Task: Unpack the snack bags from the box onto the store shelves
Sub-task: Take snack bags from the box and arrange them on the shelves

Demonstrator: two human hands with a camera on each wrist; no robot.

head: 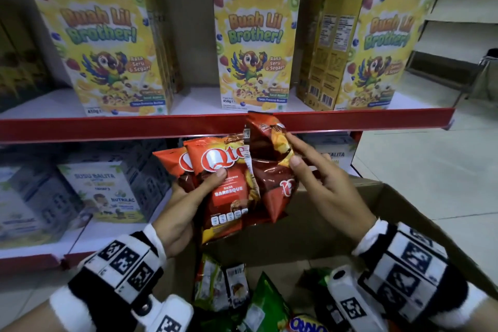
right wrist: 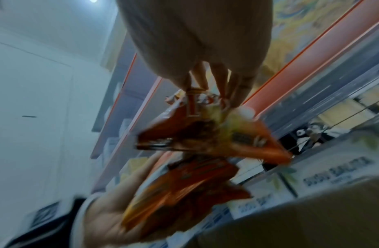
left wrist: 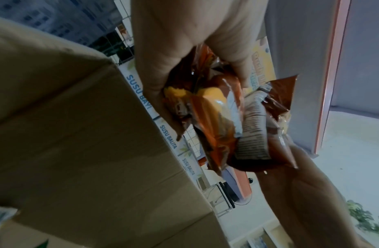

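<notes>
My left hand (head: 188, 194) grips two red barbecue snack bags (head: 223, 186) fanned upright, thumb across the front one. Beside them my right hand (head: 310, 170) pinches another red snack bag (head: 269, 170) held upside down, its top edge reaching the red shelf lip (head: 107, 124). All bags hang in the air above the open cardboard box (head: 336, 229), in front of the lower shelf. The left wrist view shows the held bags (left wrist: 216, 117) from below next to the box wall (left wrist: 78, 134). The right wrist view is blurred, with the pinched bag (right wrist: 205, 139) under my fingers.
Yellow cereal boxes (head: 253, 51) stand on the upper shelf. Milk-powder boxes (head: 105, 191) fill the lower shelf at left. More snack bags, green ones (head: 264, 302) among them, lie inside the box. Pale floor (head: 431, 170) opens to the right.
</notes>
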